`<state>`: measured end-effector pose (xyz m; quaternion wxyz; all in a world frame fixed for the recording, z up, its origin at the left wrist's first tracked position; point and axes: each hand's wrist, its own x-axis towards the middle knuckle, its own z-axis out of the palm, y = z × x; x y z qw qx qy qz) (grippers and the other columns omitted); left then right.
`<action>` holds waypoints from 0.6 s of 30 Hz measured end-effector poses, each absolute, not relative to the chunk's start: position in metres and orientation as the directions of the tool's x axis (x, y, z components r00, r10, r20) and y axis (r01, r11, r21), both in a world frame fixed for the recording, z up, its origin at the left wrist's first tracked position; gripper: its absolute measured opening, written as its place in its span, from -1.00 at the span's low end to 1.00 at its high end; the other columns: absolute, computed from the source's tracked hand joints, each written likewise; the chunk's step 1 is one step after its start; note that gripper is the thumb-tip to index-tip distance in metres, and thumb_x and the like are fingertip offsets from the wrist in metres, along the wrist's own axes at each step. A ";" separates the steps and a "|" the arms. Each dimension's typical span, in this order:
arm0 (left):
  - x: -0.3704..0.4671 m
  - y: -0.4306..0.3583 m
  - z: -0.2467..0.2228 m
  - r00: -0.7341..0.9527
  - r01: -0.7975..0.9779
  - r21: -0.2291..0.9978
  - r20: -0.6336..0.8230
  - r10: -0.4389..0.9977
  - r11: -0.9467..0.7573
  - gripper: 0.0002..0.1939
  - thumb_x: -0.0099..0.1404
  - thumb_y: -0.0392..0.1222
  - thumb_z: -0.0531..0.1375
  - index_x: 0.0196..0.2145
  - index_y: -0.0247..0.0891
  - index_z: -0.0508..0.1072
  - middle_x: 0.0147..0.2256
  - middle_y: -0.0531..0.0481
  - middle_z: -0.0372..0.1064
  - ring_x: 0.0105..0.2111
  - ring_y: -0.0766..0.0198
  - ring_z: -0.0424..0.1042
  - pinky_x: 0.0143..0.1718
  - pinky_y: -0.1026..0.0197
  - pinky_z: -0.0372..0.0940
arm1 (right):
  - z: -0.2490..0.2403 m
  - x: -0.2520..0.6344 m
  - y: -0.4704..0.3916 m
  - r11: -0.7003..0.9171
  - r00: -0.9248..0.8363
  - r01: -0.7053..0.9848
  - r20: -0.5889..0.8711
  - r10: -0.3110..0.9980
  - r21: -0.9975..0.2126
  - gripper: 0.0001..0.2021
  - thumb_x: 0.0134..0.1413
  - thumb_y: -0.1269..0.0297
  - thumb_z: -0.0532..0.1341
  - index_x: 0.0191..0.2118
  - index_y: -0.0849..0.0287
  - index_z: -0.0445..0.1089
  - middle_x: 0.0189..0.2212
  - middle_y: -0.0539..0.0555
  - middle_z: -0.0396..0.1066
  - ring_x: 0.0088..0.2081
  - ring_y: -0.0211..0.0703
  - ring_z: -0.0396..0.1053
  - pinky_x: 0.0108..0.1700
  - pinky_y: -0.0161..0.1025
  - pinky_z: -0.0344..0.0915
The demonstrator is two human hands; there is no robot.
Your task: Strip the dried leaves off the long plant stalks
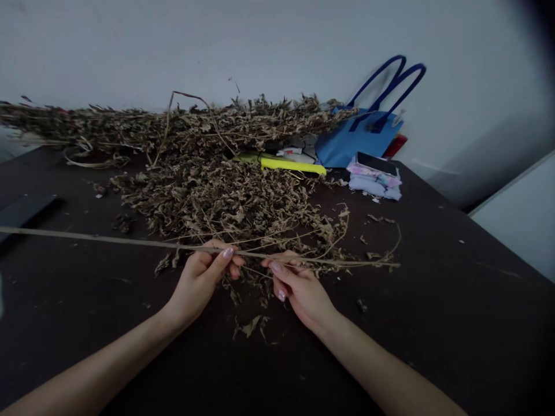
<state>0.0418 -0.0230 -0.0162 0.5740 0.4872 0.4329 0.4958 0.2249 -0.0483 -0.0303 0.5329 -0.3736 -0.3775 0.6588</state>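
A long, thin dried plant stalk [104,238] runs sideways across the view, with finer side twigs branching off to the right. My left hand [203,274] pinches it between thumb and fingers, left of the middle. Close by, my right hand [299,283] is closed with thumb and fingertips on the same stalk. Some dried leaves cling to its right end. Just behind my hands lies a loose heap of crumpled dried leaves [221,199], and a few leaf bits [252,328] lie in front of them.
Along the wall stretches a long bundle of dried leafy stalks [143,130]. A blue handled bag [347,141], a yellow tool handle [292,167] and a phone [376,163] on a folded cloth [375,184] stand at back right. A dark flat object [26,211] lies left on the dark table [433,323].
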 end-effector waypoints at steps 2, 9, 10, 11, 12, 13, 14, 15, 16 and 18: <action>0.043 -0.024 -0.015 0.131 -0.163 0.985 -0.030 0.991 0.051 -0.78 0.17 -0.07 0.24 -0.39 -0.32 0.49 -0.44 -0.04 0.38 -0.50 0.35 0.32 -0.47 0.31 0.27 | -0.030 0.224 -0.049 -0.155 -0.148 -0.428 -0.100 0.984 -0.890 -0.90 0.03 0.25 0.24 -0.36 0.16 0.43 -0.28 0.00 0.37 -0.66 -0.49 0.07 -0.63 -0.38 0.02; 0.047 -0.027 -0.012 0.120 -0.199 0.977 -0.046 0.992 0.070 -0.81 0.16 -0.10 0.26 -0.37 -0.31 0.48 -0.45 -0.01 0.39 -0.52 0.37 0.33 -0.48 0.33 0.26 | -0.031 0.221 -0.048 -0.156 -0.111 -0.426 -0.120 0.987 -0.891 -0.88 0.01 0.23 0.25 -0.36 0.17 0.44 -0.35 -0.01 0.41 -0.69 -0.49 0.05 -0.66 -0.38 -0.02; 0.047 -0.027 -0.013 0.116 -0.206 0.977 -0.039 0.992 0.062 -0.81 0.16 -0.11 0.26 -0.37 -0.31 0.48 -0.45 0.00 0.39 -0.52 0.37 0.34 -0.47 0.33 0.26 | -0.032 0.221 -0.048 -0.180 -0.121 -0.442 -0.140 0.983 -0.879 -0.88 0.00 0.23 0.26 -0.38 0.18 0.43 -0.36 -0.01 0.41 -0.69 -0.49 0.04 -0.67 -0.39 -0.04; 0.048 -0.027 -0.014 0.112 -0.213 0.976 -0.030 0.993 0.053 -0.82 0.16 -0.11 0.26 -0.38 -0.31 0.48 -0.45 0.00 0.39 -0.51 0.37 0.34 -0.47 0.33 0.26 | -0.032 0.221 -0.048 -0.211 -0.140 -0.465 -0.164 0.977 -0.860 -0.88 -0.01 0.24 0.26 -0.39 0.18 0.43 -0.36 -0.01 0.41 -0.69 -0.49 0.04 -0.67 -0.39 -0.04; 0.048 -0.027 -0.015 0.106 -0.218 0.975 -0.020 0.994 0.043 -0.82 0.16 -0.11 0.25 -0.38 -0.30 0.48 -0.45 0.00 0.39 -0.51 0.37 0.35 -0.46 0.33 0.26 | -0.033 0.221 -0.048 -0.244 -0.162 -0.491 -0.187 0.969 -0.836 -0.89 -0.02 0.25 0.27 -0.40 0.18 0.42 -0.34 -0.01 0.42 -0.69 -0.50 0.02 -0.66 -0.39 -0.05; 0.048 -0.028 -0.016 0.097 -0.217 0.976 -0.010 0.995 0.031 -0.83 0.17 -0.12 0.25 -0.37 -0.30 0.48 -0.44 0.00 0.40 -0.50 0.37 0.35 -0.45 0.33 0.26 | -0.034 0.221 -0.047 -0.276 -0.189 -0.514 -0.207 0.960 -0.812 -0.89 -0.04 0.25 0.28 -0.41 0.18 0.41 -0.33 -0.01 0.42 -0.68 -0.50 0.01 -0.66 -0.40 -0.05; 0.048 -0.028 -0.017 0.087 -0.209 0.978 0.001 0.996 0.018 -0.83 0.17 -0.12 0.25 -0.36 -0.29 0.48 -0.43 -0.01 0.40 -0.50 0.37 0.35 -0.44 0.33 0.27 | -0.034 0.222 -0.047 -0.304 -0.215 -0.533 -0.221 0.951 -0.790 -0.89 -0.04 0.25 0.28 -0.41 0.17 0.41 -0.32 -0.01 0.42 -0.68 -0.50 -0.01 -0.66 -0.40 -0.06; 0.048 -0.028 -0.018 0.078 -0.195 0.981 0.010 0.997 0.006 -0.83 0.17 -0.12 0.24 -0.35 -0.29 0.49 -0.42 -0.01 0.40 -0.49 0.37 0.35 -0.43 0.33 0.27 | -0.035 0.222 -0.048 -0.330 -0.243 -0.546 -0.231 0.942 -0.770 -0.89 -0.05 0.25 0.28 -0.41 0.17 0.40 -0.32 -0.02 0.42 -0.68 -0.51 -0.03 -0.66 -0.41 -0.07; 0.048 -0.029 -0.019 0.072 -0.180 0.984 0.016 0.997 -0.003 -0.83 0.18 -0.12 0.24 -0.34 -0.29 0.49 -0.40 -0.01 0.40 -0.48 0.36 0.36 -0.42 0.33 0.27 | -0.036 0.222 -0.048 -0.353 -0.271 -0.553 -0.238 0.933 -0.755 -0.89 -0.05 0.25 0.28 -0.42 0.16 0.39 -0.32 -0.03 0.42 -0.68 -0.51 -0.06 -0.66 -0.41 -0.08; 0.048 -0.030 -0.020 0.067 -0.158 0.987 0.021 0.998 -0.010 -0.83 0.19 -0.13 0.23 -0.33 -0.28 0.49 -0.40 -0.02 0.41 -0.48 0.36 0.36 -0.41 0.32 0.28 | -0.036 0.221 -0.049 -0.378 -0.310 -0.559 -0.237 0.921 -0.738 -0.88 -0.04 0.24 0.28 -0.43 0.15 0.37 -0.33 -0.05 0.42 -0.70 -0.52 -0.09 -0.67 -0.42 -0.11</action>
